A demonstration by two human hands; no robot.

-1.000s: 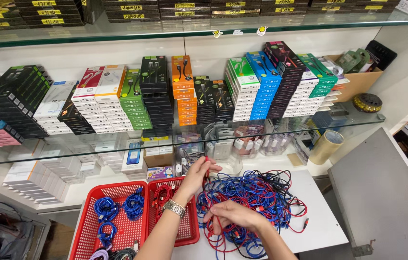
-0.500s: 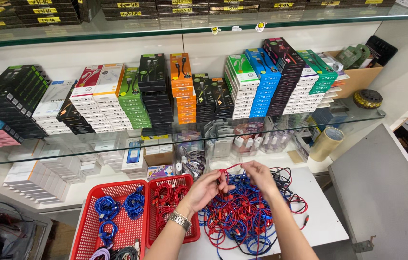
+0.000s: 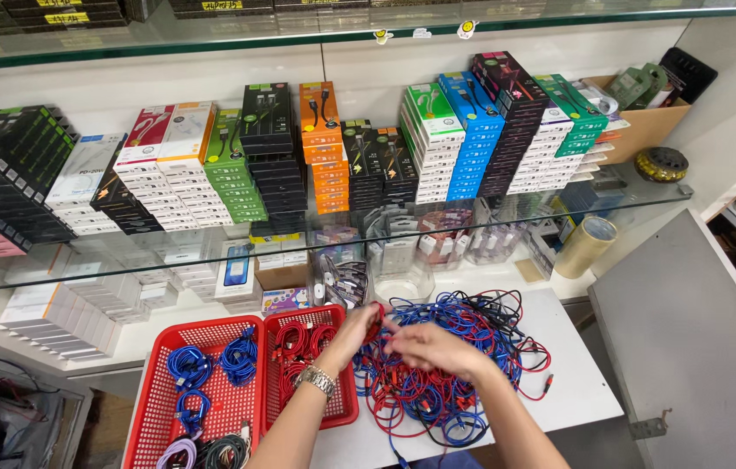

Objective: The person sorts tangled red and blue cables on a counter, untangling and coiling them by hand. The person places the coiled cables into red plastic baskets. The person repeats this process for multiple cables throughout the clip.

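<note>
Both hands meet over the pile of red and blue cables [image 3: 446, 382] on the white table [image 3: 576, 391]. The left hand [image 3: 358, 330] pinches a red cable [image 3: 377, 314]; the right hand [image 3: 433, 347], at its 3 o'clock, curls its fingers on the cables

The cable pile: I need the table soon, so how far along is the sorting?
Done: coiled blue cables lie in the larger red basket, red coils in the smaller red basket. In hand: the left hand and right hand work a red cable. Left: a large tangled pile on the white table.
</note>
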